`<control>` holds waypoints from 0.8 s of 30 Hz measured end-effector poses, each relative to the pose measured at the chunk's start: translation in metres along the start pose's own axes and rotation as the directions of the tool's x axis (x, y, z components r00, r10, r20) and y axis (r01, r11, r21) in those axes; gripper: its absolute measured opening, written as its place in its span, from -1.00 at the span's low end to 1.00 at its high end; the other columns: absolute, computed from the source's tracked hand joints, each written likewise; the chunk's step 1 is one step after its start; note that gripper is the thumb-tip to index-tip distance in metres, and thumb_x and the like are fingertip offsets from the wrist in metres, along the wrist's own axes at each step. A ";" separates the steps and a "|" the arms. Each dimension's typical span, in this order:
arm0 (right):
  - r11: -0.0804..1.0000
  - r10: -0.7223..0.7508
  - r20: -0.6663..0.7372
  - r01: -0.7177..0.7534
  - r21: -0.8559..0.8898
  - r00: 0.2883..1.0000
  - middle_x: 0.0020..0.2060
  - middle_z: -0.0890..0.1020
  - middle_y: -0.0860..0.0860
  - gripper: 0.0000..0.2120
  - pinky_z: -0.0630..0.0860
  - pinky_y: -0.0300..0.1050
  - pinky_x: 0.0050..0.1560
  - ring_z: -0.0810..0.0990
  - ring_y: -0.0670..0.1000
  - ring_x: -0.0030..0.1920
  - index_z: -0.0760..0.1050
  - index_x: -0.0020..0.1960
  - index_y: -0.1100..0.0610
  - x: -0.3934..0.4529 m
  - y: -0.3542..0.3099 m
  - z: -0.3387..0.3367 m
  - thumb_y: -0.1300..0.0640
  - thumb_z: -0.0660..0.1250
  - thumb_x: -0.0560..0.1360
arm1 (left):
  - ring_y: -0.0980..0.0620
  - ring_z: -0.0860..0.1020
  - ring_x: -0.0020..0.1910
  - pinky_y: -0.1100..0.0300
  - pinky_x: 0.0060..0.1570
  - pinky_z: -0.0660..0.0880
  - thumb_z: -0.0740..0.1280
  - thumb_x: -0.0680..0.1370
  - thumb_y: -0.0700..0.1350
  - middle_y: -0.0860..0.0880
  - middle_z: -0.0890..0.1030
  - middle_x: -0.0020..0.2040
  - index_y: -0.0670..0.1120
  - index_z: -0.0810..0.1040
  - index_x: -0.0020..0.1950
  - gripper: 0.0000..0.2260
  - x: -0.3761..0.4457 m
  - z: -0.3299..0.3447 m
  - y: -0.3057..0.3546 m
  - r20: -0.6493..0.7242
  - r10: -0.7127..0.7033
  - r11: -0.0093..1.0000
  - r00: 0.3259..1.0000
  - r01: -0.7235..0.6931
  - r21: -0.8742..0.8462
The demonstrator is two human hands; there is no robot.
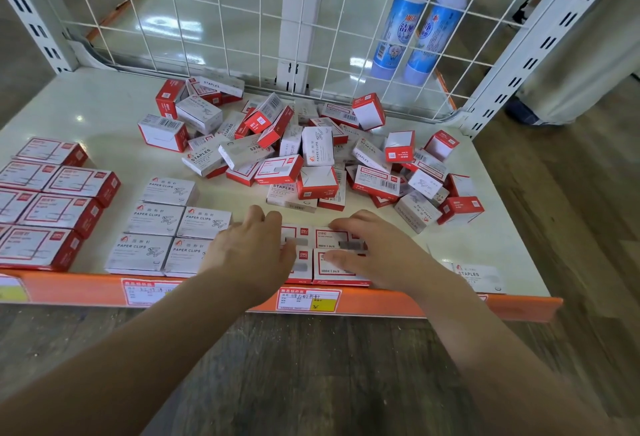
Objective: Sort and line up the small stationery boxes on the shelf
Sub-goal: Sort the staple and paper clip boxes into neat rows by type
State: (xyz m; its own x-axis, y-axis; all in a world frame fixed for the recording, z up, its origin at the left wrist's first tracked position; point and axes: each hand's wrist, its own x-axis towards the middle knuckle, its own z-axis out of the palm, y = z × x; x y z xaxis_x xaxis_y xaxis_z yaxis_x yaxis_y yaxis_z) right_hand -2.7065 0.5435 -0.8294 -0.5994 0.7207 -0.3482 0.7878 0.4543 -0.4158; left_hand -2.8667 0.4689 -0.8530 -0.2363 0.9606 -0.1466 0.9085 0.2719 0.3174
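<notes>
A loose heap of small red-and-white stationery boxes [304,155] lies in the middle of the white shelf [104,103]. Red-framed boxes [52,207] sit in rows at the left. Grey paper clip boxes [156,224] are lined up beside them. At the front edge lies a small block of red-and-white staple boxes [334,262]. My left hand [249,248] rests flat on the block's left side, fingers straight. My right hand [374,252] lies on its right side, fingers spread over the tops. One grey staples box [479,278] lies alone at the front right.
A white wire grid [207,20] closes the back of the shelf, with two blue-and-white bottles [412,23] behind it at the right. An orange price strip [242,292] with labels runs along the front edge. Slotted uprights stand at both back corners.
</notes>
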 end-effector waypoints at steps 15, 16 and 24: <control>1.000 0.000 -0.010 -0.001 -0.015 1.000 0.23 0.43 -0.12 -0.50 0.38 -0.34 0.02 0.42 -0.15 0.12 0.31 0.39 -0.05 0.001 0.000 0.001 -0.12 0.28 0.50 | -0.02 0.50 0.10 0.12 -0.05 0.57 0.06 0.59 0.12 -0.01 0.39 0.24 0.00 0.29 0.33 -0.64 -0.002 0.001 0.001 0.013 -0.005 1.000 1.000 0.005 0.005; 1.000 0.006 -0.009 -0.006 -0.014 1.000 0.23 0.43 -0.11 -0.50 0.37 -0.35 0.00 0.43 -0.14 0.13 0.31 0.39 -0.05 0.001 0.000 0.001 -0.12 0.28 0.50 | -0.02 0.50 0.10 0.13 -0.05 0.56 0.07 0.59 0.12 -0.01 0.39 0.24 0.01 0.29 0.33 -0.64 -0.002 0.001 0.001 0.014 -0.007 1.000 1.000 0.006 0.007; 1.000 0.023 -0.021 -0.024 -0.010 1.000 0.22 0.43 -0.11 -0.53 0.40 -0.34 -0.05 0.45 -0.10 0.15 0.31 0.38 -0.06 -0.001 -0.002 0.004 -0.12 0.26 0.50 | -0.02 0.49 0.10 0.12 -0.04 0.55 0.03 0.60 0.12 -0.01 0.39 0.24 0.00 0.28 0.32 -0.65 -0.004 0.000 0.004 0.004 -0.006 0.999 1.000 0.006 0.041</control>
State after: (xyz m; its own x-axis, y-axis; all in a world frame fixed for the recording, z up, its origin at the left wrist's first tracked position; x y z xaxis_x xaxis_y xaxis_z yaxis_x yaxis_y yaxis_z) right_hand -2.7079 0.5400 -0.8313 -0.5777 0.7420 -0.3402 0.8032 0.4424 -0.3989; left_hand -2.8626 0.4662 -0.8514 -0.2407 0.9585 -0.1525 0.9204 0.2753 0.2775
